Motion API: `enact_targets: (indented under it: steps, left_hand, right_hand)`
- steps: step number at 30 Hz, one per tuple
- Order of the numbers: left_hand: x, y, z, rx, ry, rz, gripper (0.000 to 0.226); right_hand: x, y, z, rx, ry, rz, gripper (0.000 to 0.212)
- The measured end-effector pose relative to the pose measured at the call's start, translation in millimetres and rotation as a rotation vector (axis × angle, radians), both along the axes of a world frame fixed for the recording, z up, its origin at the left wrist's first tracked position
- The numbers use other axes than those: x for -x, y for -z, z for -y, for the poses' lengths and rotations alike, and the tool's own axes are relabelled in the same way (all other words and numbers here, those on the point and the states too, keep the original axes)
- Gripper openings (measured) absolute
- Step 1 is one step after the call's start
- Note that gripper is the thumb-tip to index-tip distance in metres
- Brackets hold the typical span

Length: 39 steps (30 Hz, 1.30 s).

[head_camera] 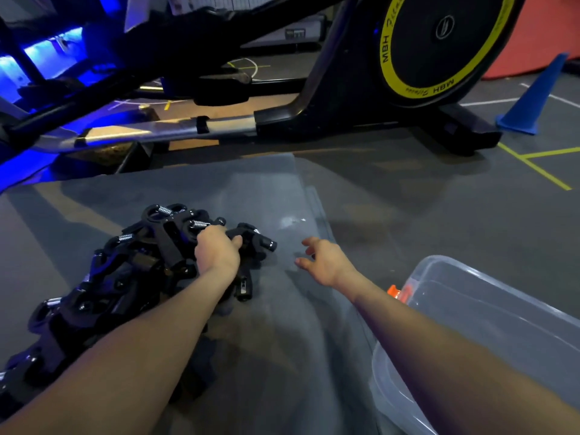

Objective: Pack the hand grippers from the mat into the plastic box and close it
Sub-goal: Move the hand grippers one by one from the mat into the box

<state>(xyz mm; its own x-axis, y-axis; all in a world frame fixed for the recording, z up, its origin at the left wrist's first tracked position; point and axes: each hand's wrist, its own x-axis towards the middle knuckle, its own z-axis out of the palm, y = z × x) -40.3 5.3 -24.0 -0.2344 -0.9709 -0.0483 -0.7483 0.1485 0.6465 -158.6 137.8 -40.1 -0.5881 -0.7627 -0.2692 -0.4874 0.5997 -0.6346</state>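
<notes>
A: What lies around the two grips?

B: Beyond them stands an exercise bike [361,98]. Under them is the grey mat [188,189]. Right of the right hand [326,262] sits the clear plastic box [489,296], lid off.

A: And the hand grippers [125,277]?

B: Heaped on the mat, under and left of the left hand [218,249], whose grip is curled round one. The right grip is spread, holding nothing.

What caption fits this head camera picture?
Left hand grips black spring hand grippers beside the clear plastic box; right hand open.
</notes>
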Motion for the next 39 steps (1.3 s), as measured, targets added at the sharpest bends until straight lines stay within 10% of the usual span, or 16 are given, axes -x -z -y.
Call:
enact_targets:
  steps: [16, 25, 35, 39]
  left_hand:
    - [23, -106, -128, -0.325, 0.293, -0.521, 0.026]
    - [30, -152, -194, 0.128, 0.743, -0.102, 0.030]
    - [54, -145, -244, 0.209, 0.913, 0.106, 0.016]
    - [68, -113, -248, -0.214, 0.641, -0.213, 0.016]
  right_hand:
    - [22, -114, -118, 0.490, 0.542, 0.197, 0.023]
    - [12, -163, -181, 0.479, 0.653, -0.080, 0.020]
    - [19, -167, -221, 0.299, 0.600, -0.242, 0.024]
    - [23, -155, -239, 0.392, 0.593, -0.113, 0.044]
